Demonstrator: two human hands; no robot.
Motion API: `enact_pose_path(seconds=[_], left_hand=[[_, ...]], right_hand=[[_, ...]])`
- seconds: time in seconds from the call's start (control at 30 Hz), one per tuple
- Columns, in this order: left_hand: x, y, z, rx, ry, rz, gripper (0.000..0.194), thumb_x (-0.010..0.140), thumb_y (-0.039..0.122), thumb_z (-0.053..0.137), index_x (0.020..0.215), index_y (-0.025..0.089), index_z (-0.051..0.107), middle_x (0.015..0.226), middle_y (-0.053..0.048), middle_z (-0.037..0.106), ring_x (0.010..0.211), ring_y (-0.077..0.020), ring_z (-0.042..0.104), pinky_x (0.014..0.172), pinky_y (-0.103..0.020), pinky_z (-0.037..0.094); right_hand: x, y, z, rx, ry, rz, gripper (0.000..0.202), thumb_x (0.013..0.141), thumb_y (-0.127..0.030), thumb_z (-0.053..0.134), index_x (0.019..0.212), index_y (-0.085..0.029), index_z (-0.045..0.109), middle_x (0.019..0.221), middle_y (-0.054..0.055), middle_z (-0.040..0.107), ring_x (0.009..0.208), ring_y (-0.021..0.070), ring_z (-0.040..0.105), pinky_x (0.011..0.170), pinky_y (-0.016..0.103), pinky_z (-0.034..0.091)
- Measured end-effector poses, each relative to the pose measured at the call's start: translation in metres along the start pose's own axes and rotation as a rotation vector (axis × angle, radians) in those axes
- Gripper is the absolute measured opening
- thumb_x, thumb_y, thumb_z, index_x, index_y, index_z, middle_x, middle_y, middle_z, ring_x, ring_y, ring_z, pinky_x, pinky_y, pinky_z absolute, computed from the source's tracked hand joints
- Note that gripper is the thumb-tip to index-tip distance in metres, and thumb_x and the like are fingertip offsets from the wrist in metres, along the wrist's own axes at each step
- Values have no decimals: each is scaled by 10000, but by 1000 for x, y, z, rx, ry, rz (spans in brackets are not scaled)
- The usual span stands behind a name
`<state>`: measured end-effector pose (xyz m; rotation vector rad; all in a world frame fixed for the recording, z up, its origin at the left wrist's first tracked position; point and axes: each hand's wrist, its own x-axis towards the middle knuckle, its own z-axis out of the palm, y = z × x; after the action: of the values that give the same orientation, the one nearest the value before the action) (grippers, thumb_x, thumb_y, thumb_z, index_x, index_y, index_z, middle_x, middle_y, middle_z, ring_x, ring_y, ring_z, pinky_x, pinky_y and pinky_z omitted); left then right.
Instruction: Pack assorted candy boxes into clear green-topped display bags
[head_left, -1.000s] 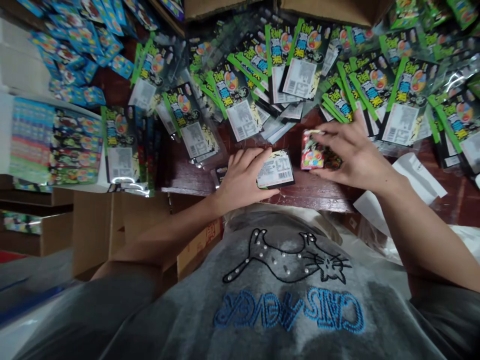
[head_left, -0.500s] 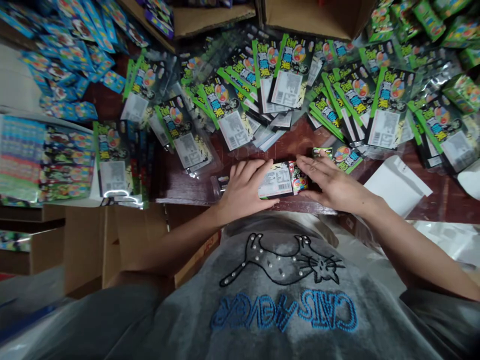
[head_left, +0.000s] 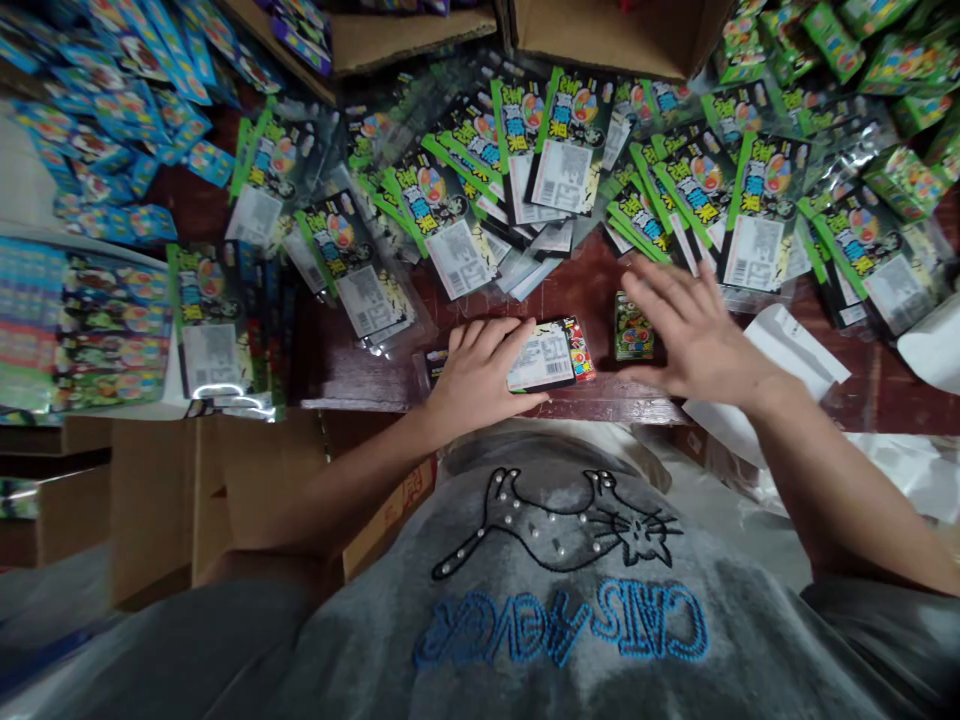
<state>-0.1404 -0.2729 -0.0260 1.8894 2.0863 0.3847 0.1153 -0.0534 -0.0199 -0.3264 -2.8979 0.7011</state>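
At the table's front edge my left hand (head_left: pixel 484 372) is closed over a flat black packet (head_left: pixel 546 358) with a white printed label, pressing it to the wood. A red printed box (head_left: pixel 581 355) pokes out of the packet's right end. Off to the right, my right hand (head_left: pixel 694 335) is spread with its fingers apart and nothing in them, slightly blurred. Just left of its palm a small green box (head_left: pixel 634 328) stands on the table, apart from the packet.
Black and green packets (head_left: pixel 570 150) lie in overlapping heaps behind my hands. Blue boxes (head_left: pixel 135 110) pile up at the left, green boxes (head_left: pixel 904 180) at the right. Cardboard cartons (head_left: pixel 600 45) stand at the back. White paper (head_left: pixel 795 345) lies right of my right hand.
My right hand has let go of the packet's right end and moved right, opening its fingers. The red box now sits deeper in the packet. The small green box has come into fuller view.
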Motion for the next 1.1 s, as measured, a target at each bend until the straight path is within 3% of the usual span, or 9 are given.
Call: enact_pose_path(seconds=[0.07, 0.17, 0.4, 0.57, 0.7, 0.8, 0.87, 1.0, 1.1], left_hand=[[0, -1, -2, -5, 9, 7, 1001, 754, 531, 918, 1597, 205, 488, 1498, -171, 605, 1333, -403, 548, 1119, -529, 381], [1, 0, -4, -28, 51, 41, 1011, 752, 523, 923, 1606, 223, 470, 1495, -159, 605, 1330, -393, 556, 1137, -532, 382], [7, 12, -7, -91, 183, 85, 1013, 798, 477, 906, 1639, 220, 402, 1494, -159, 577, 1363, -368, 559, 1175, -520, 430], [9, 24, -4, -15, 269, 15, 945, 835, 457, 880, 1624, 215, 419, 1470, -166, 598, 1332, -363, 592, 1150, -511, 451], [17, 38, 2, -45, 280, 7, 914, 845, 472, 874, 1609, 207, 448, 1460, -170, 605, 1337, -360, 603, 1152, -516, 460], [33, 50, 4, -244, 296, -80, 999, 791, 511, 922, 1617, 208, 448, 1485, -173, 592, 1384, -371, 580, 1181, -534, 469], [49, 55, 4, -514, 318, -145, 930, 836, 523, 889, 1606, 220, 464, 1494, -161, 607, 1382, -346, 596, 1175, -521, 502], [79, 60, 9, -1066, 209, -217, 423, 1039, 424, 654, 1415, 231, 645, 1380, -92, 734, 1220, -254, 709, 1094, -451, 581], [86, 68, 21, -1286, 126, -268, 336, 1023, 392, 666, 1294, 196, 696, 1275, -78, 781, 1106, -218, 743, 1020, -395, 609]], right_hand=[[-1, 12, -8, -65, 5, 68, 1019, 913, -713, 693, 1726, -243, 298, 1683, 209, 485, 1556, 519, 409, 1257, 870, 66], [7, 11, -16, -6, -27, -5, 876, 914, -679, 700, 1632, -235, 467, 1479, 172, 655, 1405, 451, 572, 1288, 809, 101], [34, -15, -28, 64, -5, -178, 787, 934, -630, 699, 1594, -236, 530, 1437, 163, 658, 1340, 408, 600, 1256, 730, 291], [30, -13, -35, -25, -13, -175, 804, 970, -494, 694, 1674, -216, 423, 1494, 186, 624, 1427, 441, 537, 1254, 764, 299], [30, -5, -47, 63, -110, -208, 819, 998, -508, 670, 1708, -240, 363, 1607, 175, 558, 1503, 421, 507, 1278, 743, 313], [35, -4, -51, 177, -110, -147, 830, 1040, -573, 582, 1748, -291, 253, 1775, 128, 364, 1624, 377, 381, 1316, 654, 339], [39, -4, -47, 196, 28, -24, 798, 1065, -583, 517, 1753, -297, 230, 1796, 106, 329, 1654, 360, 333, 1323, 634, 346], [36, -4, -33, 208, 377, 224, 674, 1038, -603, 575, 1614, -259, 513, 1560, 136, 642, 1451, 365, 606, 1228, 620, 486], [28, -3, -23, 262, 414, 261, 513, 1032, -560, 619, 1449, -268, 681, 1396, 120, 751, 1305, 327, 710, 1161, 567, 566]])
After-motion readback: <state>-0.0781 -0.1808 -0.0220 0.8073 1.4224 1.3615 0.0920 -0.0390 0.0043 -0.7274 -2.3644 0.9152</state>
